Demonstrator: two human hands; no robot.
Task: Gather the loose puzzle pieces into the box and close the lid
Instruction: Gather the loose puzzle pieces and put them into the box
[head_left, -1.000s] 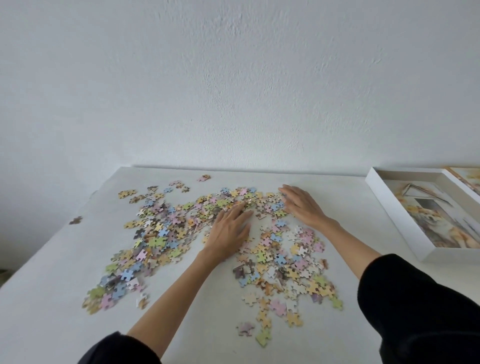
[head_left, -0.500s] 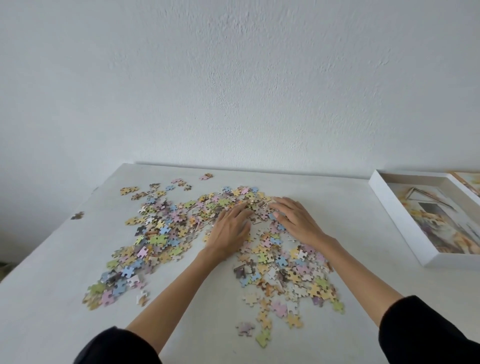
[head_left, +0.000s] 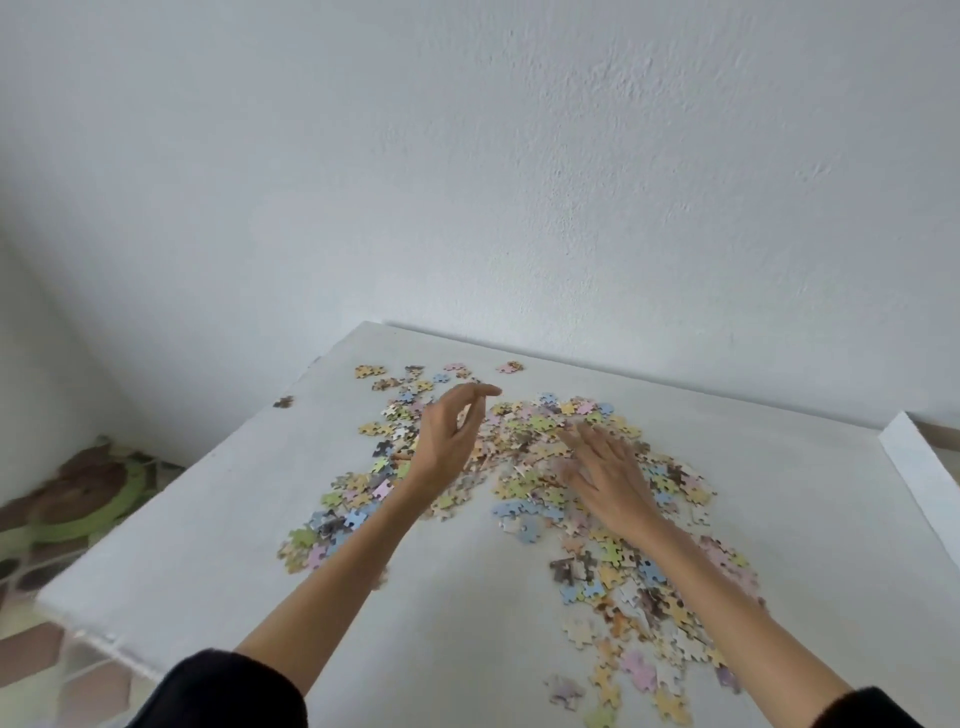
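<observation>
Hovering above the scattered puzzle pieces (head_left: 537, 423), the left hand (head_left: 452, 441) is hanging edge-on with its fingers loosely curved and nothing showing between them. The right hand (head_left: 608, 480) is lying palm-down on the pile with its fingers spread and straight, touching the pieces and gripping none; its outline is blurring. The pieces are lying loose across the white table (head_left: 467, 597) in a wide band, running from the far left corner, under both hands, down toward the near right edge. One stray piece (head_left: 283, 401) is sitting apart near the table's left edge. Only a white side wall of the box (head_left: 914, 462) is showing at the right border, well apart from the pile; its inside is lying out of view. Black sleeves (head_left: 228, 691) are covering both upper forearms.
</observation>
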